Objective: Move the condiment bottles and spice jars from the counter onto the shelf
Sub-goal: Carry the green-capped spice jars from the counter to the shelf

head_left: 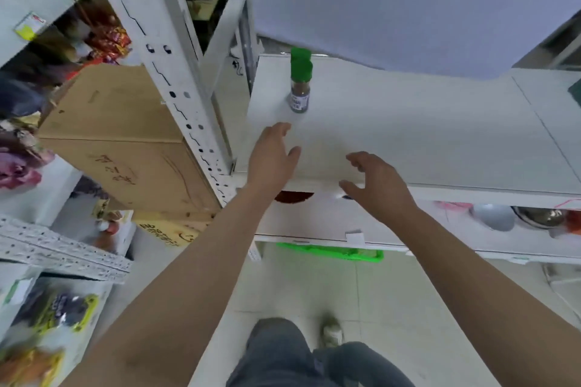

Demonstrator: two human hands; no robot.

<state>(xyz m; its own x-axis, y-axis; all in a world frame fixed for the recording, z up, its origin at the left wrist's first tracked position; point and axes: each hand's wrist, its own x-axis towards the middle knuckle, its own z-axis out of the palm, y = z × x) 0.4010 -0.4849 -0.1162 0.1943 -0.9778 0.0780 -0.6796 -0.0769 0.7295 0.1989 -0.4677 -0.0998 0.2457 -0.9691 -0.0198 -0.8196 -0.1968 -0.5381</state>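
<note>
1. The goods on the metal shelf (176, 78) are blurred, and the items under the white counter (424, 135) are half hidden.
2. One spice jar (300, 85) with a green cap stands upright on the counter, near its back left corner.
3. The left hand (272, 155) and the right hand (377, 182) reach over the counter's front edge, fingers spread, holding nothing, apart from the jar.

I can read nothing: the spice jar (300, 94) label and cardboard box (125, 148) scrawl at left are blurred.
</note>
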